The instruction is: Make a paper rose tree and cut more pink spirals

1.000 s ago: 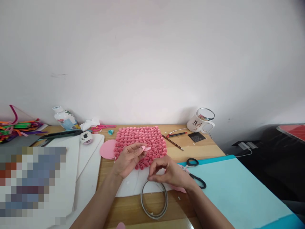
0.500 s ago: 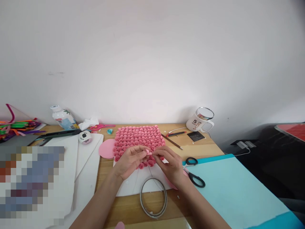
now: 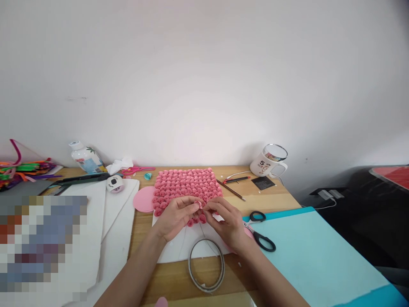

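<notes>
Over the lower part of a white board [image 3: 174,251], my left hand [image 3: 177,217] pinches a small rolled pink paper rose [image 3: 198,204] between thumb and fingers. My right hand [image 3: 226,221] is closed in a pinch at the right side of that roll, its fingertips against the paper's end. Rows of pink paper roses [image 3: 185,181] cover the upper part of the board, behind my hands. A roll of clear tape [image 3: 223,268] lies just below my hands, across the board's front edge.
Black-handled scissors [image 3: 264,241] lie to the right, on a light blue sheet [image 3: 319,256]. Pink paper circles [image 3: 143,199] are left of the board. Pencils [image 3: 233,190], a white mug [image 3: 268,161], a bottle [image 3: 86,157] and a small white dispenser [image 3: 114,184] stand or lie near the wall.
The pink strip between my hands has become shorter as it is wound into the roll. My right fingertips are slightly closer to my left ones.
</notes>
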Available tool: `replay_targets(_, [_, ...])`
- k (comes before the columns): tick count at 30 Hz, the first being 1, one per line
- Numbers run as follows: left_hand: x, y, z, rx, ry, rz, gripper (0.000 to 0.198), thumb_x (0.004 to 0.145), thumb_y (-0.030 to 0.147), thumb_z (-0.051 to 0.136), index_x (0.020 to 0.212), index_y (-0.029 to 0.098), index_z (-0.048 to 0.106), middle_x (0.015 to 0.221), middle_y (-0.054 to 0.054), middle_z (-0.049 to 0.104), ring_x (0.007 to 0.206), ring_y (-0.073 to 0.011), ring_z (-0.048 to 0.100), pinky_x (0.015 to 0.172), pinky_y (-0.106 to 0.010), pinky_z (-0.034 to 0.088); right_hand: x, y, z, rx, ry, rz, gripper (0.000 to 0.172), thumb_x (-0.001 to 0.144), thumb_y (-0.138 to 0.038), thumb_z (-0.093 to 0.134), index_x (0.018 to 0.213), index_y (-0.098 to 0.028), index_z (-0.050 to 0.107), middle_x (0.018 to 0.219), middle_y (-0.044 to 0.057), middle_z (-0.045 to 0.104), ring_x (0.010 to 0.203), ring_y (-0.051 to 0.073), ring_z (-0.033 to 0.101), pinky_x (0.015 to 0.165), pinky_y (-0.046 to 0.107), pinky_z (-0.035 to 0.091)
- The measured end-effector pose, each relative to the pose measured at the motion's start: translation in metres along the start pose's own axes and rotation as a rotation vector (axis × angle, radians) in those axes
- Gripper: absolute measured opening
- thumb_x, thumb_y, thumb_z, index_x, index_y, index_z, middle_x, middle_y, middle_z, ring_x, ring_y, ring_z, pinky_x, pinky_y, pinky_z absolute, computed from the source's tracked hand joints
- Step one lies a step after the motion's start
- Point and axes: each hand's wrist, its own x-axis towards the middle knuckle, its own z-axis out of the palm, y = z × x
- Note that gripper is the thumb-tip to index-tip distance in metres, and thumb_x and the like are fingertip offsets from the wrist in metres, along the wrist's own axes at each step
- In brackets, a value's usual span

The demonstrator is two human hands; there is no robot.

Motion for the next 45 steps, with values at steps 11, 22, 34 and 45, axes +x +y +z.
replay_targets(11, [0.0,0.001,-0.001,0.241,0.003,-0.04,0.017,0.071,0.026,0.073,0.079,0.012,0.068,0.063,-0.003,0.065,0.057,-0.0098,0.055,0.054,-0.022,0.037,-0.002,0.003,0.001,0.0,0.021,0.014,0.013,0.087,-0.01,0.053,0.083,-0.02,0.061,0.075,0.004,0.064,0.068,0.015,0.061,0.058,0.026,0.052])
replay_targets(22, [0.0,-0.001,0.005,0.218,0.123,0.016,0.026,0.061,0.03,0.078,0.074,0.012,0.065,0.065,-0.003,0.067,0.056,-0.0121,0.059,0.054,-0.024,0.043,0.003,-0.002,0.0,0.083,0.015,0.066,0.014,0.086,-0.015,0.056,0.091,-0.02,0.068,0.081,0.005,0.065,0.073,0.016,0.062,0.061,0.027,0.054])
replay_targets(34, [0.002,-0.004,0.003,0.349,0.184,0.02,0.028,0.063,0.034,0.078,0.076,0.013,0.066,0.065,-0.002,0.067,0.054,-0.0102,0.057,0.05,-0.021,0.042,0.005,0.004,-0.004,0.061,-0.138,0.14,0.009,0.085,-0.019,0.059,0.092,-0.02,0.064,0.085,0.005,0.066,0.073,0.016,0.064,0.062,0.027,0.054])
replay_targets(45, [0.002,-0.001,0.004,0.305,0.096,0.025,0.03,0.071,0.041,0.072,0.079,0.013,0.067,0.063,-0.004,0.068,0.057,-0.0141,0.062,0.055,-0.025,0.047,0.007,0.004,-0.007,0.071,-0.159,0.207,0.008,0.083,-0.017,0.06,0.089,-0.019,0.064,0.077,0.004,0.066,0.064,0.014,0.062,0.058,0.026,0.053])
